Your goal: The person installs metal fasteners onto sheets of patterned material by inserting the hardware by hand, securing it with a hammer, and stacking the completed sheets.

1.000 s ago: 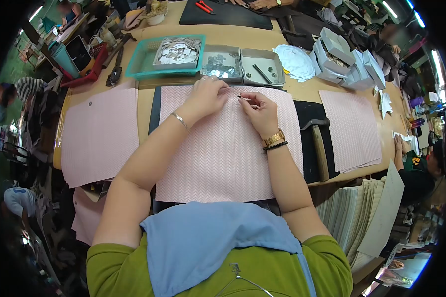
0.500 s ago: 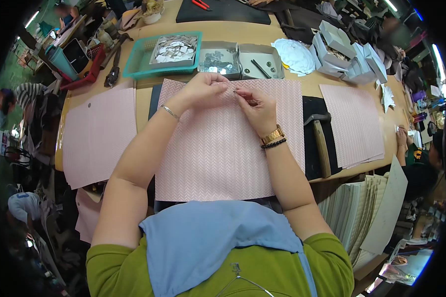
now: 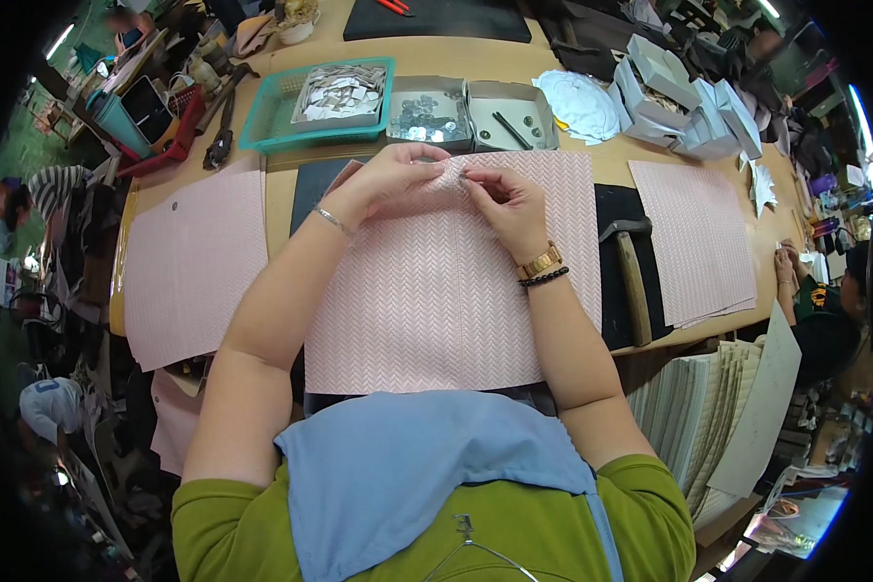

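- Pink herringbone sheet (image 3: 427, 310): it lies in front of the person, over a dark board (image 3: 310, 179), its far edge lifted between the two hands.
- Left hand (image 3: 398, 179): the fingers bend around the raised far edge, the thumb lies along the near face, and the sheet is gripped between them; the lower fingers are hidden.
- Right hand (image 3: 505, 206): thumb and index tips are pinched together on a small item (image 3: 464, 176) at the raised edge, too small to name; the other fingers curl toward the palm.
- Far edge: the left corner curls up beside the left wrist, showing a brown back. A box of metal discs (image 3: 436, 146) and a grey box (image 3: 500, 102) sit just beyond, leaving little room forward.
- Right edge: a black pad (image 3: 619, 202) with a hammer (image 3: 632, 281) on it lies just beside, then more pink sheets (image 3: 694, 242).
- Left side: the dark board shows near the far corner, then a narrow strip of tan table (image 3: 282, 209) before a pink stack (image 3: 199, 272).
- Near edge: it comes close to the blue cloth (image 3: 436, 446) across the person's front.
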A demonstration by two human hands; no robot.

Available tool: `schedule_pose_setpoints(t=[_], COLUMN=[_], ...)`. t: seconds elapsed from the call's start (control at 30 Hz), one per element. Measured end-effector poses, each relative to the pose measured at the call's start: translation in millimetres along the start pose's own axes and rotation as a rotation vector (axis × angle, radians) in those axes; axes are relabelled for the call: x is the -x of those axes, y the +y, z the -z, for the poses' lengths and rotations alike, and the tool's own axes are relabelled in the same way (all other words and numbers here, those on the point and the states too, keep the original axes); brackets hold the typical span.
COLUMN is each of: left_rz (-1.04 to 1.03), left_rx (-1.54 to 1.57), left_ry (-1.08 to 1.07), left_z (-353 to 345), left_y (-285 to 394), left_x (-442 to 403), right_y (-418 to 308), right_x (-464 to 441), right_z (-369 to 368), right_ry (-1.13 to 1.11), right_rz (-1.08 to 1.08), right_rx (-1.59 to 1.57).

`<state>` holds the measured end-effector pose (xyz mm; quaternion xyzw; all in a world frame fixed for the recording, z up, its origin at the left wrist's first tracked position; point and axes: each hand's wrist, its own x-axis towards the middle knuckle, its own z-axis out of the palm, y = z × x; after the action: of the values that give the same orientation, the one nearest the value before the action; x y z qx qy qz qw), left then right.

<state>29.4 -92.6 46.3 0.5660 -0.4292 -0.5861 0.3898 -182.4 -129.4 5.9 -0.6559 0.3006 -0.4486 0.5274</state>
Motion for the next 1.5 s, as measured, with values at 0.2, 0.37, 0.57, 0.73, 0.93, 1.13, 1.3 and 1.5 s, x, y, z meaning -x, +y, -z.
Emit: schedule_pose_setpoints(t=[0.2, 0.37, 0.57, 0.73, 0.93, 1.13, 1.3, 1.5], left_rz=[-0.047, -0.148, -0.296, -0.448, -0.702, -0.838, -0.917, -1.019], left_rx=[-0.047, -0.091, -0.413, -0.697, -0.976, -1.076, -1.094, -1.13], left_ry=[0.053, 0.068, 0.197, 0.31, 0.491, 0.493, 0.548, 0.545], left_z=[-3.6, -2.7, -16.0, -31.4, -41.5, -46.6, -42.2, -44.3], left_y=[0.2, -7.8, -6.2, 1.4, -9.7, -16.5, -26.3, -21.9], left_x=[2.6, -0.7, 6.9, 29.3, 32.7, 40.2, 40.8, 65.4], right_y=[5.3, -0.5, -8.6, -9.3, -20.6, -20.6, -24.4, -35.4], right_x=[0.4, 1.8, 2.9, 2.0, -2.1, -2.0, -0.9, 12.3], right_z=[-0.6, -3.0, -3.6, -3.5, -3.3, 7.6, 7.1, 3.9], right_ry=[-0.031, -0.032, -0.043, -0.029, 0.048, -0.027, -0.065, -0.059], right_rz=[0.088, 0.211, 0.339, 0.366, 0.459, 0.495, 0.545, 0.727], right_rx=[0.084, 0.213, 0.431, 0.48, 0.586, 0.851, 0.891, 0.905])
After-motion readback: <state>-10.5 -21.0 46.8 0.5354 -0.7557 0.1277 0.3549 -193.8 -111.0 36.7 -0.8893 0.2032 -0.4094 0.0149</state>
